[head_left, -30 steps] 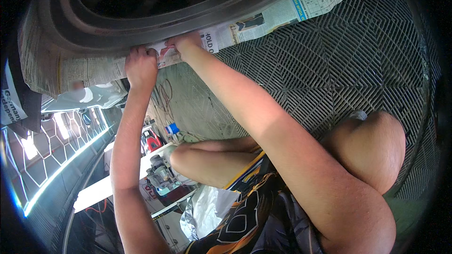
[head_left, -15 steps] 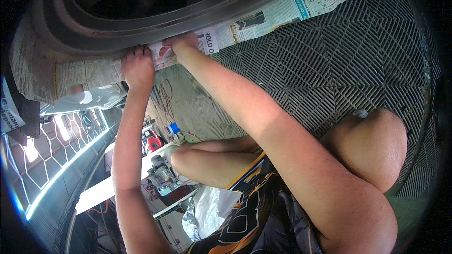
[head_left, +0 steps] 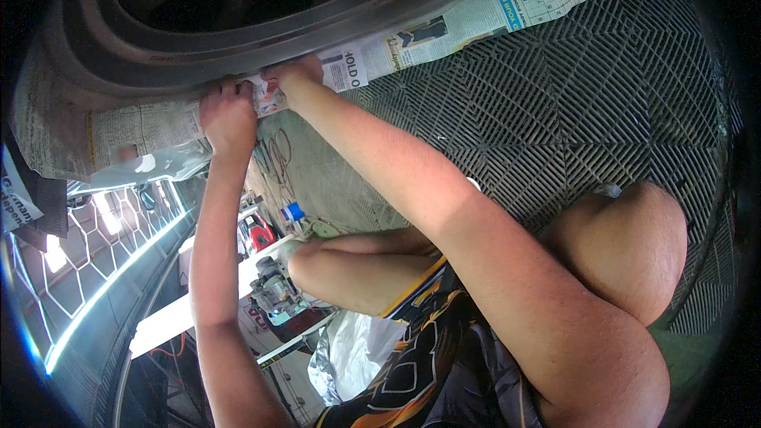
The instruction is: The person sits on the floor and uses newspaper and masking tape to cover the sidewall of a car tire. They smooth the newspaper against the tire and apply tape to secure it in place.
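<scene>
A dark wheel with a black tyre fills the upper part of the view. Sheets of newspaper line its lower rim from the far left to the upper right. My left hand lies over the paper with fingers bent at the tyre's edge, the fingertips partly tucked out of sight. Just to its right, my right hand is closed on the newspaper close to the tyre. Its fingers are partly hidden against the paper.
Dark ribbed floor tiles spread to the right, near my bent knee. Behind my left forearm are cables, a blue roll-shaped item, a red item and a spray gun. Crumpled silvery-white sheeting lies near my lap.
My right hand has slid slightly left and down along the newspaper. My left hand has shifted a little left, still at the tyre's edge.
</scene>
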A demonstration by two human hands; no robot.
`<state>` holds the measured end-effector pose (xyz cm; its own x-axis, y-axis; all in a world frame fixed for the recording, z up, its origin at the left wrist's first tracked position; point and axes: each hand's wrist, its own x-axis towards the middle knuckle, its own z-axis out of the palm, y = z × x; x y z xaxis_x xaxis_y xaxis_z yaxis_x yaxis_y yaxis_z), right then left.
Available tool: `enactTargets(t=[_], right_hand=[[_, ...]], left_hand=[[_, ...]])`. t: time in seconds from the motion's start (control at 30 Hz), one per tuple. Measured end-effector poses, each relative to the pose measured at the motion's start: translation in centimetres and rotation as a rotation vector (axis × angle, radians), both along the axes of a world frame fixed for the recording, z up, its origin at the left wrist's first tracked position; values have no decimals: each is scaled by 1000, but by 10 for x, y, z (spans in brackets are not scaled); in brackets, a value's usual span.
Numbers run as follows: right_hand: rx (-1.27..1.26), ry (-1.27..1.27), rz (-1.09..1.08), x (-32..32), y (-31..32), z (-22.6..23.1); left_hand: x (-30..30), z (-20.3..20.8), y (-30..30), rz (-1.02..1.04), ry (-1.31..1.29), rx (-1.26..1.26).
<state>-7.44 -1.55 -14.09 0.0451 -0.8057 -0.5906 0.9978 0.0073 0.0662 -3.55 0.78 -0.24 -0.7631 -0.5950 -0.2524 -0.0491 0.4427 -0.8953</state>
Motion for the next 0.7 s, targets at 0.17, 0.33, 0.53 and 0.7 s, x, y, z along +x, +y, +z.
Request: enactTargets(t=[0.17,0.33,0.53,0.7], right_hand=[[-84,-30,-71,2,-1,2],[-11,-50,-60,6,-3,2],[74,-84,-34,10,-11,1],[43,-211,-67,9,-14,-1]], left_hand=[[5,-1,-2,-100,40,-1],[0,-1,0,33,15,-1],[0,0,-3,-11,-20,-15],[2,0,-3,-51,57,0]])
